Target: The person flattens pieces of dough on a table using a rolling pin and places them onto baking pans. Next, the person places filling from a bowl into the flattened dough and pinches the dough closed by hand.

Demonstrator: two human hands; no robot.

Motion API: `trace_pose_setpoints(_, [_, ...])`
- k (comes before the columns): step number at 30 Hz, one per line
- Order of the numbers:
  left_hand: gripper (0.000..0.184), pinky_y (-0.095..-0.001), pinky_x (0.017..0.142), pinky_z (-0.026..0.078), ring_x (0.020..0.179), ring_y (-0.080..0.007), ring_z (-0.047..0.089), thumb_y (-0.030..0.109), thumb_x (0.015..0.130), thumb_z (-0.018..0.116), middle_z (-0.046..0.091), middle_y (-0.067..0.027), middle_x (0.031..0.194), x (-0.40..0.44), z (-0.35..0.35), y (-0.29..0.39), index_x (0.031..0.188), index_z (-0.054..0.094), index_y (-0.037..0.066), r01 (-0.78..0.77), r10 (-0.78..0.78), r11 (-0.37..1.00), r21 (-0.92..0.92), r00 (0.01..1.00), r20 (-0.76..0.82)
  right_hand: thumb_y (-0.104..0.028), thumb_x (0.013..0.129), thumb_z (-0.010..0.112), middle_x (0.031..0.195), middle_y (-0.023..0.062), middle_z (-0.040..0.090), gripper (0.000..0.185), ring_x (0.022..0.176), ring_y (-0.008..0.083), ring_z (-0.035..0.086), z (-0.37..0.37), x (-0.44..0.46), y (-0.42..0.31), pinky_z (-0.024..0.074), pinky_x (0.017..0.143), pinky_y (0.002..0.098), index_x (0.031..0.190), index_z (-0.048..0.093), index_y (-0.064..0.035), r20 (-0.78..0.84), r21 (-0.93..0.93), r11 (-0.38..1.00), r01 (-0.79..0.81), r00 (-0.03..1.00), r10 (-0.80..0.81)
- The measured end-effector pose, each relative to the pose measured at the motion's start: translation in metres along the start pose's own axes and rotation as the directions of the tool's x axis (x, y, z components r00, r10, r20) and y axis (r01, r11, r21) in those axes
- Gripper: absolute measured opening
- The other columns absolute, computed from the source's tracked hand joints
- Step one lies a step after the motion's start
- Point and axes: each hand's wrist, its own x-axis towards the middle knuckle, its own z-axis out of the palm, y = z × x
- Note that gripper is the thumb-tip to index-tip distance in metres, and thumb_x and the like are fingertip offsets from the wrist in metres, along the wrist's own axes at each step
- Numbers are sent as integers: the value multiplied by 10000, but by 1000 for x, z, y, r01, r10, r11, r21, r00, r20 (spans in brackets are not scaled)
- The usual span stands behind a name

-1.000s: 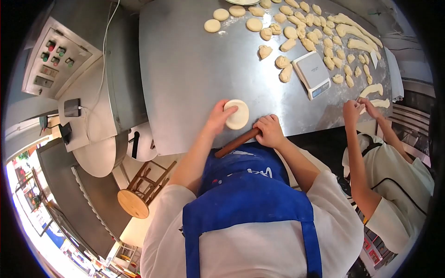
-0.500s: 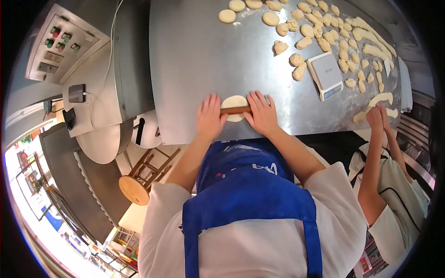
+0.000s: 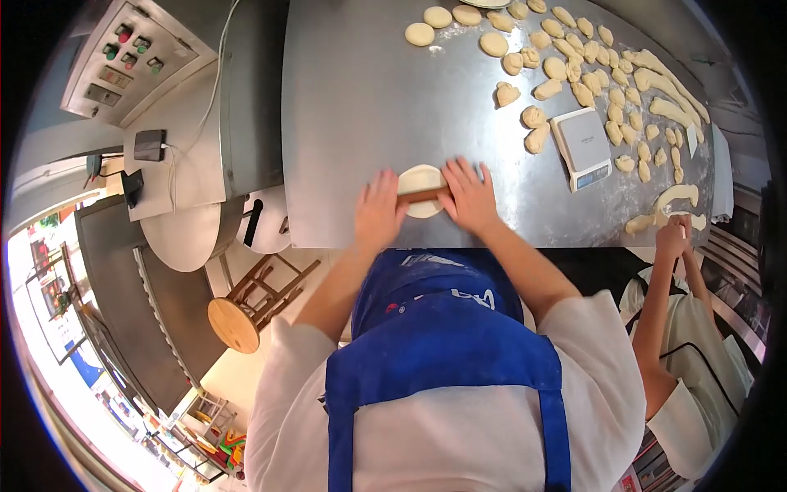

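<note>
A small wooden rolling pin (image 3: 422, 196) lies across a flat oval of dough (image 3: 420, 179) near the front edge of the steel table. Its left end is under my left hand (image 3: 379, 208), with the thumb along the near side. At the other end, my right hand (image 3: 472, 198) bears on the pin, fingers extended forward and the thumb by the dough. Both palms cover the pin's ends, so only its middle shows. Dough sticks out beyond the pin on the far and near sides.
Round dough pieces (image 3: 420, 34) sit at the back, and several dough lumps (image 3: 549, 89) spread to the right around a digital scale (image 3: 581, 146). Long dough strips (image 3: 666, 84) lie far right. A co-worker's hands (image 3: 674, 236) work dough at the front right corner. A wooden stool (image 3: 234, 325) stands left.
The view has shifted slightly, so the table appears farther right and lower. My hands remain on the rolling pin, and the dough looks a bit longer. The co-worker's hands have moved lower in view.
</note>
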Motion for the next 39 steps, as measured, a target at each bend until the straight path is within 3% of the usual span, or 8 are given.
trace_pose_setpoints(6, [526, -450, 1003, 434, 1245, -371, 491, 263, 877, 641, 530, -186, 1341, 65, 16, -9, 1327, 500, 30, 14, -2, 998, 58, 977, -212, -455, 873, 585, 1452, 201, 433, 663, 1372, 344, 377, 7, 39, 0, 255, 1110, 589, 1402, 462, -74, -42, -165, 978, -124, 992, 119])
trace_pose_setpoints(11, [311, -420, 865, 507, 1022, -329, 619, 246, 788, 743, 661, -143, 1077, 60, -7, 4, 1034, 661, 73, 392, -322, 873, -290, 910, 259, -301, 776, 690, 1233, 154, 551, 504, 1192, 328, 491, 18, -59, -34, 303, 1074, 542, 1202, 563, -64, -93, 35, 990, -136, 986, 138])
trace_pose_setpoints(15, [306, -414, 804, 507, 909, -304, 629, 243, 758, 767, 669, -126, 917, 71, -13, -5, 971, 660, 50, -81, 92, 981, -174, 994, 55, -235, 659, 731, 951, 115, 575, 334, 1007, 301, 542, 15, -73, -57, 343, 1044, 490, 919, 598, -75, -145, 42, 935, -352, 924, 355])
trace_pose_setpoints(21, [233, -364, 730, 490, 810, -217, 589, 166, 826, 694, 581, -65, 763, 25, 38, 18, 968, 582, 18, -589, 544, 690, -421, 806, -234, -256, 583, 750, 839, 72, 562, 325, 894, 262, 552, 39, -164, -164, 394, 931, 430, 813, 584, -96, -359, 46, 773, -633, 711, 604])
trace_pose_setpoints(25, [136, -332, 767, 486, 874, -159, 554, 136, 922, 572, 623, -106, 1105, -38, 24, 99, 943, 489, 30, 54, 399, 471, -881, 877, 267, -252, 589, 750, 843, 62, 579, 282, 902, 253, 553, 44, -245, -248, 398, 930, 418, 791, 609, -114, -398, 68, 544, -836, 477, 784])
trace_pose_setpoints(30, [295, -378, 917, 499, 1059, -241, 602, 193, 948, 537, 603, -135, 1197, -132, -3, 218, 1162, 550, -10, 410, 581, 512, -755, 482, 656, -250, 595, 743, 862, 60, 598, 268, 925, 243, 560, 52, -322, -330, 397, 944, 415, 798, 632, -116, -551, 207, 152, -966, 14, 835])
trace_pose_setpoints(32, [425, -417, 1017, 466, 1186, -291, 575, 162, 953, 530, 589, -153, 1267, -175, -9, 263, 1330, 496, -32, 471, 607, 654, -592, 140, 782, -245, 598, 735, 862, 60, 598, 263, 930, 243, 562, 53, -344, -364, 398, 944, 417, 801, 631, -115, -559, 267, 34, -963, -125, 819])
trace_pose_setpoints(39, [399, -439, 1025, 472, 1202, -287, 574, 205, 987, 515, 591, -159, 1298, -412, 1, 454, 1304, 510, -38, 240, 603, 797, -555, -373, 705, -229, 615, 697, 864, 62, 595, 247, 954, 252, 571, 65, -440, -468, 405, 941, 423, 814, 612, -109, -580, 437, -142, -888, -399, 710])
